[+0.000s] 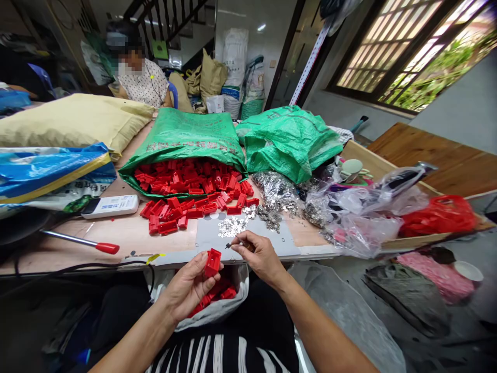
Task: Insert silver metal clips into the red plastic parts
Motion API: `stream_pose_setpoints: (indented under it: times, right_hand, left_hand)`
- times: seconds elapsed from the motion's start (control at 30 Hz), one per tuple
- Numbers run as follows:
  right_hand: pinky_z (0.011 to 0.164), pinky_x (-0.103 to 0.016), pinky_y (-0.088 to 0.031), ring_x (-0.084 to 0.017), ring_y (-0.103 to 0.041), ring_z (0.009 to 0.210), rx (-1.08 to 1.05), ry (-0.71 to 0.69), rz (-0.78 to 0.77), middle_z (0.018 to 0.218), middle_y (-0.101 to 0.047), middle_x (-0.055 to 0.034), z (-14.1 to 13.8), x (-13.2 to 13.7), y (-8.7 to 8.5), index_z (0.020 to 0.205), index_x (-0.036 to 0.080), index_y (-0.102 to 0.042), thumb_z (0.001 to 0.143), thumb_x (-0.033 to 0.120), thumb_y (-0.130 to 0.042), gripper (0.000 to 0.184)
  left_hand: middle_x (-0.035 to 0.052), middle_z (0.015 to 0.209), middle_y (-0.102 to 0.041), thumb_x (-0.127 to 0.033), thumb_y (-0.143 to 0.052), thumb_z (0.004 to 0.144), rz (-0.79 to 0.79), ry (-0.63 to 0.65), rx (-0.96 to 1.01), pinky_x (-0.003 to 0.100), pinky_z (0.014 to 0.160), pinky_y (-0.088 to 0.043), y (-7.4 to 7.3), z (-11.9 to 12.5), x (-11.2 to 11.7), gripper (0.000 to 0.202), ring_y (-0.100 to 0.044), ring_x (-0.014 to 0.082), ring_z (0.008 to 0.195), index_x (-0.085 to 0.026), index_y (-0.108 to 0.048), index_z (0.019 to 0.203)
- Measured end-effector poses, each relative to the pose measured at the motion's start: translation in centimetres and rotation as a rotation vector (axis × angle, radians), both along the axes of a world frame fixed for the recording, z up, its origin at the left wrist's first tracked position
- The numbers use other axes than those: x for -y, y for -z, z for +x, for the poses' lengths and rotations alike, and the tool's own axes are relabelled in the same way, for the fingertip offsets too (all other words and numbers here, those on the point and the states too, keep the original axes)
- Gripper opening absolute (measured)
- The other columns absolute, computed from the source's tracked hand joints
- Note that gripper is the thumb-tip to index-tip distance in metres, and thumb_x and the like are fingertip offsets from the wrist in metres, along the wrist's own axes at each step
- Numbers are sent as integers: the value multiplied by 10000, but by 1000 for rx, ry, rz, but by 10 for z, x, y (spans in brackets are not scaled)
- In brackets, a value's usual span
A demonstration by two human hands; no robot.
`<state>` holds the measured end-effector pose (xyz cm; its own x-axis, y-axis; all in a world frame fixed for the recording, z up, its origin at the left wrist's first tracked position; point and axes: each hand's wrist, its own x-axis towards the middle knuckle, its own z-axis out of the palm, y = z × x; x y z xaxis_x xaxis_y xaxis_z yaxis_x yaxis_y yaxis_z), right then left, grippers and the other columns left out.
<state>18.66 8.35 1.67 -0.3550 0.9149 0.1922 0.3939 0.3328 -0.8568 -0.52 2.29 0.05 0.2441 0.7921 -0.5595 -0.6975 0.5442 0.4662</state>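
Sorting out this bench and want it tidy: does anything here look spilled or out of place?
Red plastic housings have spilled from the mouth of the green woven sack onto the wooden tabletop. Loose silver metal pieces also lie scattered on the grey board. Both sit loose, outside any bag.
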Motion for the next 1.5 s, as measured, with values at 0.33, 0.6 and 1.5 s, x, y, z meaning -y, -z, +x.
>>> stream_pose_setpoints:
  times: [0.33,0.6,1.5]
  right_hand:
    - [750,-255,-481,-151,-624,800,160,-258,208,861,-685,-41,-13,3,-1,903,197,-663,853,119,-552,144]
    - [766,-265,-489,-160,-622,826,228,-324,233,873,-680,-50,-11,3,-5,903,193,-665,872,148,-551,126]
    - [648,-223,-352,-113,-415,707,-7,-320,-328,740,-467,45,-12,3,17,781,190,-485,779,226,-633,153]
  left_hand:
    - [85,809,-711,-156,-546,896,29,42,16,152,592,-576,-3,2,1,112,-693,104,618,-100,-600,977]
    - [59,771,-696,-204,-609,864,58,121,64,134,556,-558,4,2,3,112,-678,92,566,-112,-608,928]
    - [10,704,-649,-306,-686,795,186,227,-119,132,463,-505,10,2,0,218,-618,77,524,-156,-558,887]
